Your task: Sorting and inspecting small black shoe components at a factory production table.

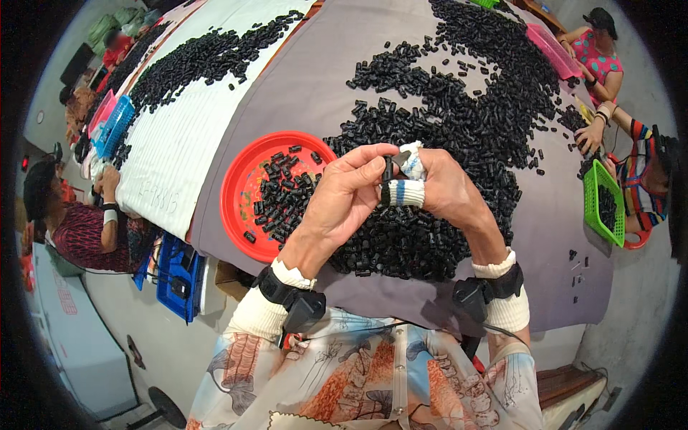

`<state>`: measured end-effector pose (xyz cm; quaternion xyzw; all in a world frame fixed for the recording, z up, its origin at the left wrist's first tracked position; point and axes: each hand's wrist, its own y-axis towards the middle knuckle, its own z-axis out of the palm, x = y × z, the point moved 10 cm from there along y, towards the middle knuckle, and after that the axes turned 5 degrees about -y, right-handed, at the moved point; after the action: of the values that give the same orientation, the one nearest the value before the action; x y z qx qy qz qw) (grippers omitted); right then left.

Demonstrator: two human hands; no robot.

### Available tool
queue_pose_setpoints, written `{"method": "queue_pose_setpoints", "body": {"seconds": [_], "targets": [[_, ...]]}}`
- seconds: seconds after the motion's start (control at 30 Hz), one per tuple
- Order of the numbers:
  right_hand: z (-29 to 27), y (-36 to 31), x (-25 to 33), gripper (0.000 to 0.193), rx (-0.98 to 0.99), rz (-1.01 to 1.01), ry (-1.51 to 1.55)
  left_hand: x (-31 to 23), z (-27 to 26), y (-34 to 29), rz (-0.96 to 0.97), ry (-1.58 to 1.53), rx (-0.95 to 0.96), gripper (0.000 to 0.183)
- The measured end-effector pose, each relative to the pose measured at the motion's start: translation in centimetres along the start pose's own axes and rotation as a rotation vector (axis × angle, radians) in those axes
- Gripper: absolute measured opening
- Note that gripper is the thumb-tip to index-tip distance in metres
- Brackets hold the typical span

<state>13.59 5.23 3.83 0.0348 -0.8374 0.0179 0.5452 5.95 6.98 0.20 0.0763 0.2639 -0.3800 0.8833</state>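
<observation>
Above the table's near side, my left hand [335, 193] pinches a small black cylindrical part [388, 170] between thumb and fingertips. My right hand [455, 188] is closed close against that part, its fingers bound with white, blue-striped wraps [407, 192]. A small greyish, blade-like piece [402, 157] shows at the right fingertips, mostly hidden by the fingers. Beneath both hands spreads a large heap of black cylindrical parts [401, 251]. Left of my left hand, a round red tray [231, 204] holds many loose parts of the same kind.
A grey cloth [279, 93] covers this table; a white-covered table [161, 168] with more black parts adjoins at left. Co-workers sit at both sides. A green basket [592, 204] and pink basket [552, 51] stand right, a blue basket [115, 127] left.
</observation>
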Motion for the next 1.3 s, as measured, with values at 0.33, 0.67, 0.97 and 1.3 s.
{"method": "queue_pose_setpoints", "body": {"seconds": [0.33,0.67,0.97,1.3], "targets": [[0.7,0.1,-0.9,0.031,0.051,0.021,-0.003,-0.3,-0.1,-0.2,0.014,0.062,-0.004,0.020],[0.5,-0.4,0.2,0.026,0.062,0.028,-0.057,-0.7,0.1,-0.2,0.057,0.172,-0.009,0.020],[0.2,-0.3,-0.4,0.026,-0.006,0.052,0.048,-0.4,0.4,-0.3,0.059,0.108,0.010,0.019],[0.4,-0.3,-1.0,0.030,0.004,0.059,-0.010,-0.2,-0.7,-0.1,0.053,0.065,-0.058,0.018]]}}
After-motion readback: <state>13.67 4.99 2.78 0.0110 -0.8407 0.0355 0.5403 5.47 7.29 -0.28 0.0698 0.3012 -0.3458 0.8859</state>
